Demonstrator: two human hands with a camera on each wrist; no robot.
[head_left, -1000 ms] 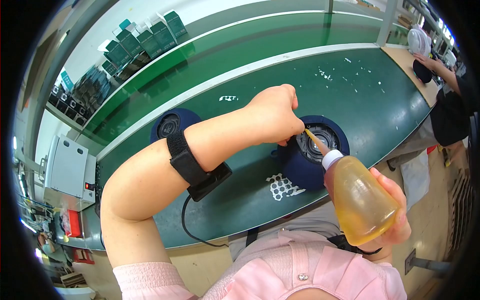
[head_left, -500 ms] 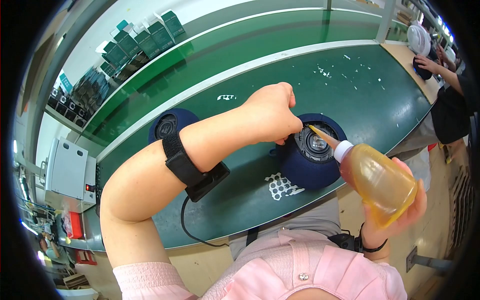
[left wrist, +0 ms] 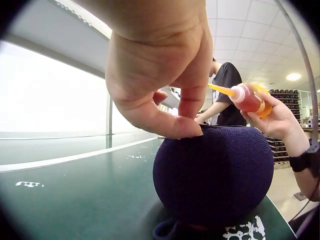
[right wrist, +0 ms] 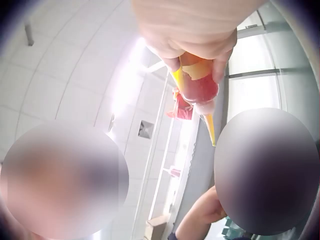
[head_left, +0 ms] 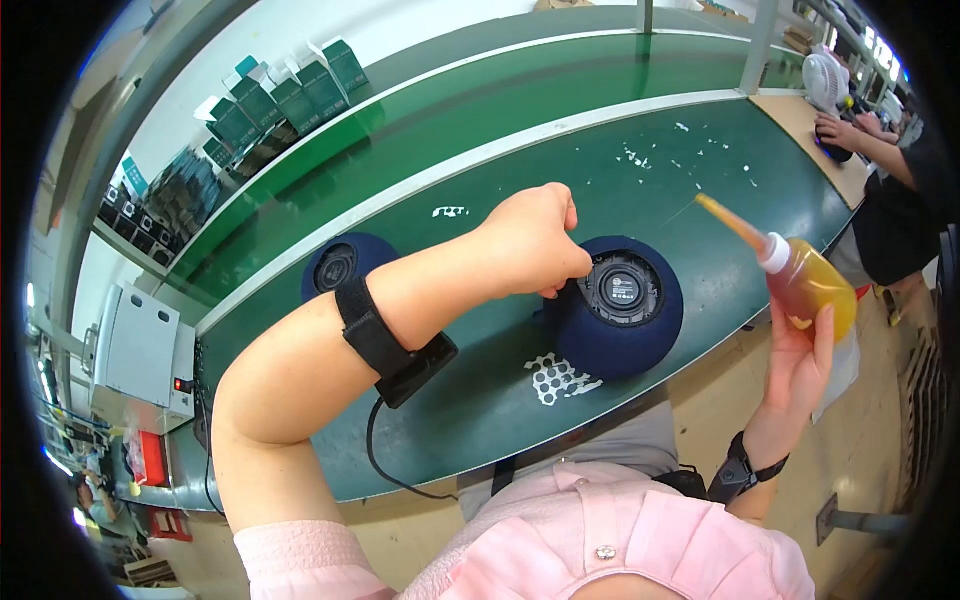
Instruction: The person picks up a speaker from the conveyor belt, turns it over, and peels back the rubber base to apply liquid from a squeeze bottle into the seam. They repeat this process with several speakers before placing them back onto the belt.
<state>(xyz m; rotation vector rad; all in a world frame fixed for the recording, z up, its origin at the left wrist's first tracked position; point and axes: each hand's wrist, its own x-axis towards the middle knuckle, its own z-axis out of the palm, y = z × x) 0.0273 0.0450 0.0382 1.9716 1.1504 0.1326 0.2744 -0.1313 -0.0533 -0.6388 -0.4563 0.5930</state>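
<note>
A round speaker in dark blue fabric [head_left: 625, 350] stands on the green bench, its black ring-shaped recess with a printed label facing up. My left hand [head_left: 535, 240] grips its rim; the left wrist view shows the thumb [left wrist: 187, 129] on the fabric edge. In my right hand [head_left: 797, 355] is a squeeze bottle [head_left: 815, 285] of amber liquid, with a white collar and a long yellow nozzle. The nozzle tip points up and away, to the right of the speaker and apart from it. A thin thread trails from the tip.
Another blue speaker [head_left: 345, 265] stands behind my left forearm. White perforated scraps [head_left: 560, 380] lie on the bench. A grey machine [head_left: 140, 345] is at the left, green boxes [head_left: 290, 100] on the back shelf. A person [head_left: 890, 190] works at the right end near a white fan [head_left: 826, 80].
My right hand has drawn the bottle up and right, so its nozzle has left the speaker's recess. My left hand stays at the rim.
</note>
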